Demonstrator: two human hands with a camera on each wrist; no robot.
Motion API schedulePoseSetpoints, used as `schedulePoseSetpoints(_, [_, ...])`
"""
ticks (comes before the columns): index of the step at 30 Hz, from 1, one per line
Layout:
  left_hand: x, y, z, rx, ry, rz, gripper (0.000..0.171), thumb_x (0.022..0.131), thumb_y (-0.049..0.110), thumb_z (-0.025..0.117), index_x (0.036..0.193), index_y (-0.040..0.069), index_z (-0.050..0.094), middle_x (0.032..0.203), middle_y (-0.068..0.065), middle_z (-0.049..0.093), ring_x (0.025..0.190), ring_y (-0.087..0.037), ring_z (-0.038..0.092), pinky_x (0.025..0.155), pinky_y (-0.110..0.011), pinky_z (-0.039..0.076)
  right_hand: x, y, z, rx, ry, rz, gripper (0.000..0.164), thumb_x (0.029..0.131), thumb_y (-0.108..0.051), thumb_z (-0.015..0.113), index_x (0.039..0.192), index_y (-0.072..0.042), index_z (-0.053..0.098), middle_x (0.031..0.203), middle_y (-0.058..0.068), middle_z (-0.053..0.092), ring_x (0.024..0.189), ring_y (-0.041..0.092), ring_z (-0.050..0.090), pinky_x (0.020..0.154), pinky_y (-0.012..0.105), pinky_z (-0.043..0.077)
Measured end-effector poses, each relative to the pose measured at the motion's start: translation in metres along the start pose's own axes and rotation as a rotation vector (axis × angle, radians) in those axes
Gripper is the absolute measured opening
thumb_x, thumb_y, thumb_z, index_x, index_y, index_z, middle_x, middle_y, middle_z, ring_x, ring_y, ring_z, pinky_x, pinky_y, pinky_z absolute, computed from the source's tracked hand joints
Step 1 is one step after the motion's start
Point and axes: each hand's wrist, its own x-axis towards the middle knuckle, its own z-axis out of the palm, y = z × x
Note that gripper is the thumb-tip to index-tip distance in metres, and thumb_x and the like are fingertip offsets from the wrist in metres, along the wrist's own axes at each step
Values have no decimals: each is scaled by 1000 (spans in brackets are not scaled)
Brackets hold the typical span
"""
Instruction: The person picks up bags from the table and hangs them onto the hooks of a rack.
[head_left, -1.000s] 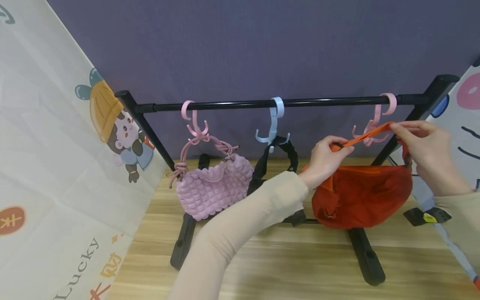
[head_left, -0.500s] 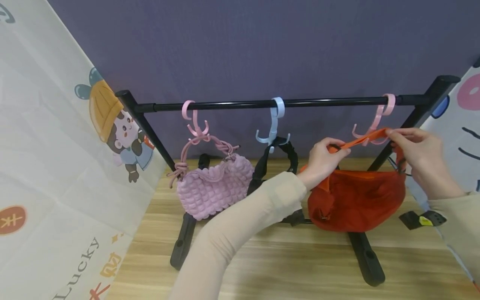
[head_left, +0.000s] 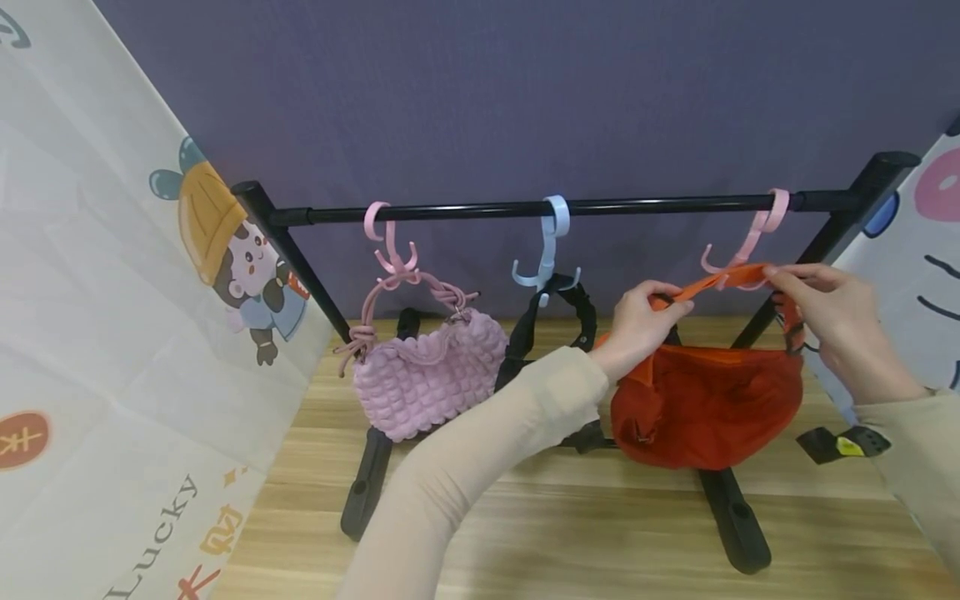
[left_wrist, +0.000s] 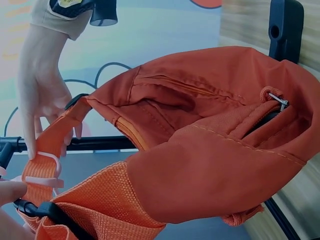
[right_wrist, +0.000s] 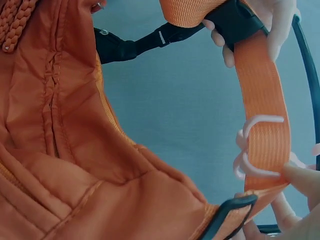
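A red-orange bag [head_left: 712,408] hangs by its orange strap [head_left: 708,282] between both hands, below the right-hand pink hook [head_left: 752,237]. My left hand [head_left: 643,325] pinches the strap beside a black buckle [right_wrist: 235,22]. At the strap's other end, near a black slider [right_wrist: 227,217], my right hand [head_left: 836,325] pinches the webbing between thumb and fingers. Both wrist views show the hook's pale pink prongs [left_wrist: 42,181] curving up in front of the strap's flat band, between the two hands. The zipped body of the bag sags open under the strap.
A black rack [head_left: 450,212] stands on the wood-look surface [head_left: 570,533]. A pink quilted handbag [head_left: 431,375] hangs from another pink hook at left. A black strap [head_left: 525,329] hangs from the blue hook [head_left: 551,242], its lower part behind the left arm. Printed sheets flank both sides.
Both hands have moved down and slightly left with the bag, the right hand more so. The right-hand pink hook has tilted, its lower end swinging left. The other hooks look still.
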Motion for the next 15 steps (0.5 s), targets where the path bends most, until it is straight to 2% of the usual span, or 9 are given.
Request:
schedulePoseSetpoints(7, [-3, -2, 1, 43, -23, 10, 23, 80, 20, 65, 102, 13, 61, 72, 6, 49, 57, -8, 44, 50, -17, 37, 4, 5, -3, -46, -66, -25, 25, 78, -53, 52, 94, -34, 54, 69, -23, 53, 71, 3, 47, 58, 23, 40])
schedulePoseSetpoints(13, [-4, -5, 1, 47, -51, 16, 24, 80, 18, 65, 103, 14, 59, 74, 4, 50, 56, -8, 44, 49, -17, 37, 9, 10, -5, -49, -110, -42, 29, 78, -53, 53, 99, -32, 56, 70, -21, 56, 72, 3, 49, 58, 18, 42])
schedulePoseSetpoints(15, [-5, -6, 2, 40, -69, 22, 25, 81, 17, 65, 104, 13, 58, 76, 3, 50, 55, -9, 45, 48, -17, 38, 8, 11, -4, -83, -105, -53, 34, 78, -55, 52, 102, -30, 55, 71, -22, 55, 73, 3, 49, 61, 20, 41])
